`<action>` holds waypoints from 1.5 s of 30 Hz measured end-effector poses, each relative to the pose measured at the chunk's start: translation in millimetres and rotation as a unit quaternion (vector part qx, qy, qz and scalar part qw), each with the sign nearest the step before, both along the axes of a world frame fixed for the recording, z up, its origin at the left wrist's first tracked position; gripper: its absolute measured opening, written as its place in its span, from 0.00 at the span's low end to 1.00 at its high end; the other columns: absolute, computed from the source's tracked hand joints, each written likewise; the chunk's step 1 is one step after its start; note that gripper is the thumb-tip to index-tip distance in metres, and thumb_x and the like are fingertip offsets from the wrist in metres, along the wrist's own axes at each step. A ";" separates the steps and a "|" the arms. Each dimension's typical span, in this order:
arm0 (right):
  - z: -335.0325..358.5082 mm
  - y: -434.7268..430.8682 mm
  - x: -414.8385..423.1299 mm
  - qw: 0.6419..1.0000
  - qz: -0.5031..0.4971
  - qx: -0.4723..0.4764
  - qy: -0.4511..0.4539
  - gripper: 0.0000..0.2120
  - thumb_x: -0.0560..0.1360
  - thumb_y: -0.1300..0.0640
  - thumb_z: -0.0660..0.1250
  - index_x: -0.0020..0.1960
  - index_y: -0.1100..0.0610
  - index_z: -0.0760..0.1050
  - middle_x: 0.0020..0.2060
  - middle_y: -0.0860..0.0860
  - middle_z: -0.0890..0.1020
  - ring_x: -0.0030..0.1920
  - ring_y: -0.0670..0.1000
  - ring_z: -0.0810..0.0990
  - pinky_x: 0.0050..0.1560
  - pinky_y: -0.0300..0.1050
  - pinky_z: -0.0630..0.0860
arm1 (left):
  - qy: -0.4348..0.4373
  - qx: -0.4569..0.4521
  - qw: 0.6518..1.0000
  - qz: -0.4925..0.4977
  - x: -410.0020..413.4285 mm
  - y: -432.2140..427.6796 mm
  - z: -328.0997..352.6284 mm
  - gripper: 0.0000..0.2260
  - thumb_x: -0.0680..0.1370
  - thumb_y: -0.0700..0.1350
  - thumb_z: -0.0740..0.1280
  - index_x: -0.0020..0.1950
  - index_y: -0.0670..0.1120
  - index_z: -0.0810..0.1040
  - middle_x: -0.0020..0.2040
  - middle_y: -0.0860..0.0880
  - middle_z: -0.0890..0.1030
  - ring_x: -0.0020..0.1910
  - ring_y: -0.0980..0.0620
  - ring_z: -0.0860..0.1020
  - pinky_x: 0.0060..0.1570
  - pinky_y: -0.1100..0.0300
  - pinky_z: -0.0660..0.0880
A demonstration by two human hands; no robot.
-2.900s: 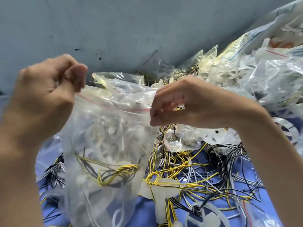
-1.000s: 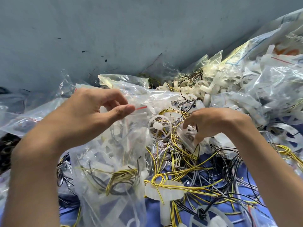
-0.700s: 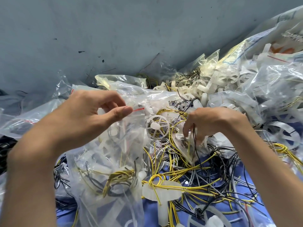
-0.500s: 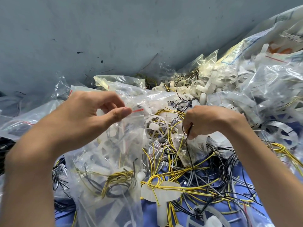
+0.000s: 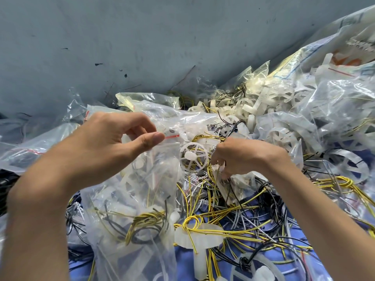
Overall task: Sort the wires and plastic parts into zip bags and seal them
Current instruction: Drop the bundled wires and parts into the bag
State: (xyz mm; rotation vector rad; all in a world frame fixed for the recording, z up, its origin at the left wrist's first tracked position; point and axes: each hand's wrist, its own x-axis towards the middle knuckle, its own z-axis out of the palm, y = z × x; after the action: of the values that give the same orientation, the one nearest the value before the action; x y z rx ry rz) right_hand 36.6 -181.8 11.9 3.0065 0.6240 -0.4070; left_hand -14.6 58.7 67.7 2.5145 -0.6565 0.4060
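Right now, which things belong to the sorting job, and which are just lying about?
In the job: left hand pinching the bag top; right hand gripping wires; white wheel beside it.
Lying about: filled bags at right; wall; blue surface underneath.

Left hand (image 5: 113, 138) in pinch; right hand (image 5: 241, 157) curled

left hand (image 5: 105, 142) pinches bag (image 5: 148, 183), right hand (image 5: 243, 157) wires (image 5: 211, 179)

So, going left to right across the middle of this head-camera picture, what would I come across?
In order: left hand, pinching the top of the zip bag → white spoked wheel → right hand → knotted yellow wires.
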 end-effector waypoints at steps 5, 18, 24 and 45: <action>-7.4 0.4 1.5 1.000 0.013 -0.021 -0.005 0.24 0.71 0.59 0.72 0.66 0.49 0.72 0.45 0.48 0.75 0.45 0.51 0.75 0.32 0.39 0.68 | 0.002 -0.012 1.000 0.002 -0.1 -1.1 -0.6 0.15 0.70 0.68 0.65 0.41 0.58 0.79 0.37 0.58 0.81 0.42 0.61 0.78 0.40 0.65 0.69; 40.5 -7.0 -20.1 0.905 0.121 0.387 -0.130 0.10 0.69 0.57 0.74 0.45 0.60 0.77 0.41 0.49 0.82 0.43 0.45 0.80 0.47 0.40 0.76 | 0.013 -0.027 0.999 0.024 -2.0 -4.5 1.0 0.17 0.69 0.69 0.63 0.43 0.57 0.78 0.38 0.59 0.82 0.42 0.61 0.80 0.42 0.63 0.73; 53.0 2.4 -27.5 0.732 -0.001 0.676 -0.088 0.10 0.75 0.68 0.66 0.43 0.58 0.66 0.43 0.62 0.83 0.42 0.58 0.84 0.50 0.57 0.80 | 0.037 -0.042 0.994 0.089 4.0 -11.2 -2.7 0.21 0.62 0.69 0.62 0.45 0.56 0.77 0.39 0.58 0.82 0.39 0.63 0.79 0.42 0.61 0.76; 45.6 5.3 -30.4 0.802 0.025 0.593 0.070 0.21 0.64 0.50 0.70 0.50 0.65 0.76 0.45 0.63 0.82 0.44 0.51 0.79 0.51 0.49 0.75 | -0.025 -0.369 0.929 -0.004 -2.4 -57.4 -1.0 0.07 0.76 0.44 0.68 0.38 0.46 0.76 0.32 0.57 0.83 0.30 0.61 0.78 0.35 0.72 0.70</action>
State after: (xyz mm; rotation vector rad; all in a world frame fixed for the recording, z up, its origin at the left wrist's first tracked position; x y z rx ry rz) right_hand 6.3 -176.5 57.4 4.1092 1.4047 -0.2793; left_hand -17.0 1.4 66.8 1.7867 -0.4210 0.5875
